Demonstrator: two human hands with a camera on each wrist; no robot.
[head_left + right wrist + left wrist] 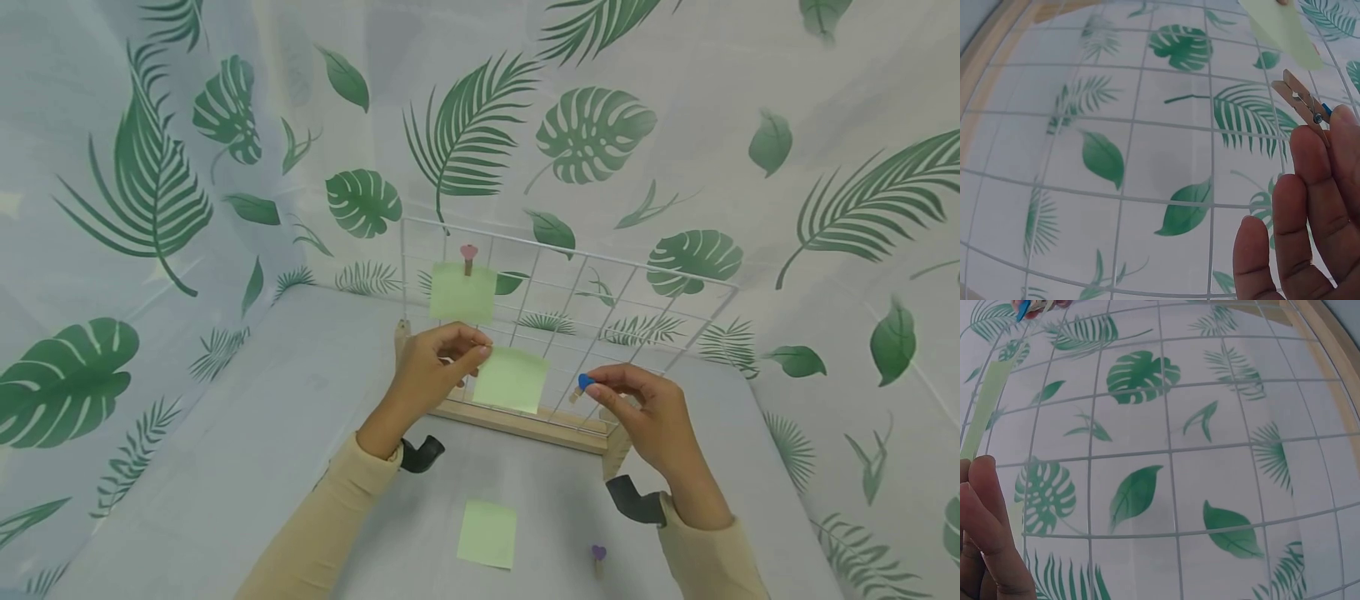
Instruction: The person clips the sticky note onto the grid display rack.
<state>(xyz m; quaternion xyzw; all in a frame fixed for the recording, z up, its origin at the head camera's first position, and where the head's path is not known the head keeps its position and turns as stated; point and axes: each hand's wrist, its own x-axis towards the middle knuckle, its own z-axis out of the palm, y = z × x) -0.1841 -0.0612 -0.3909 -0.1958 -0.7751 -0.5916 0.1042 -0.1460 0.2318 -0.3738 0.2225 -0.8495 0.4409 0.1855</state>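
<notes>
Left hand: the left hand (435, 367) was raised in front of the wire grid (660, 312), fingers curled, pinching the upper left corner of a green sticky note (512, 380) between thumb and fingertips.
Held note: it hung flat against the grid, just right of the left hand and below the note already pinned (462, 292) by a pink heart clip (468, 255).
Right hand: the right hand (648, 408) pinched a small wooden clothespin with a blue heart (582, 385) between thumb and forefinger; the other fingers were loosely bent.
Clothespin axis: in the right wrist view the clothespin (1302, 104) lay slanted, its jaw end pointing up and left toward the lower edge of the note (1282, 31), apart from it.
Key relation: the clip sat just right of the held note, near its right edge; the right hand was the nearer one to that free side.
On the table: a spare note (487, 533) and a purple heart clip (597, 555) lay nearer the person.
</notes>
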